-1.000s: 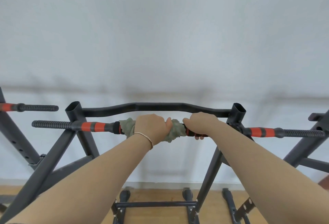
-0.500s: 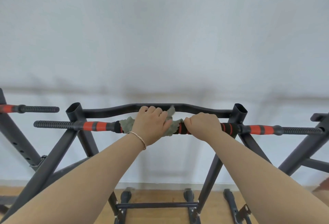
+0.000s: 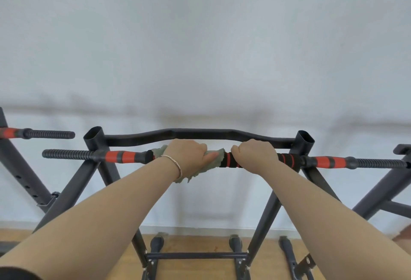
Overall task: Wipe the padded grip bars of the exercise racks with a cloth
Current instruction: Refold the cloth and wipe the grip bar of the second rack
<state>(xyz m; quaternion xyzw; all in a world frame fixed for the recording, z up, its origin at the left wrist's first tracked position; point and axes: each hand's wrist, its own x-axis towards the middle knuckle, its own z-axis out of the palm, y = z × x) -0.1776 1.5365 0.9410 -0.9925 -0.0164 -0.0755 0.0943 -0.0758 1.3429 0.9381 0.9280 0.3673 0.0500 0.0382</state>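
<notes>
A black rack stands before a white wall, and its padded grip bar (image 3: 287,160), black foam with red bands, runs straight across at hand height. My left hand (image 3: 185,154), with a thin bangle on the wrist, grips a grey-green cloth (image 3: 214,160) wrapped round the middle of the bar. A loose flap of the cloth hangs below the bar. Just to the right, my right hand (image 3: 254,154) is curled round the bare foam padding. A small gap of padding shows between the two hands.
A curved black upper bar (image 3: 200,134) runs just behind my hands between two open posts. Ribbed black handles with red bands stick out at left (image 3: 69,154) and right (image 3: 378,163). Parts of neighbouring racks show at both edges. Below lies a wooden floor (image 3: 195,244).
My left hand has rolled the cloth round the bar: its fingers went over the top half a second ago and now wrap it again, with more cloth hanging below. The right hand keeps its grip.
</notes>
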